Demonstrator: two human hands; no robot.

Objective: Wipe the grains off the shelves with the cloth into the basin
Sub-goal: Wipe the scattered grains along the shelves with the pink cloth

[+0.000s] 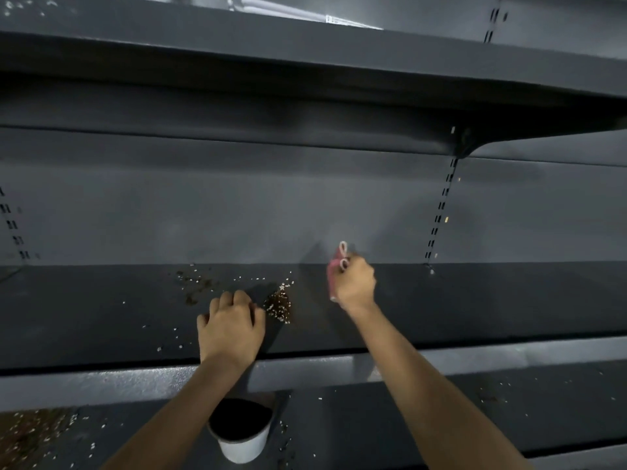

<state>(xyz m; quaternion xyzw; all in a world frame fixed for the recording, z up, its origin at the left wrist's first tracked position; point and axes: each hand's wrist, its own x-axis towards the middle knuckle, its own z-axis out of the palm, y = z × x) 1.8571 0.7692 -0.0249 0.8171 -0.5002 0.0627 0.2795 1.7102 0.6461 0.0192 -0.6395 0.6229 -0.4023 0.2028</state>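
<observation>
Visibly, two hands: right hand grips one cloth.

Pink cloth; grains on shelf
</observation>
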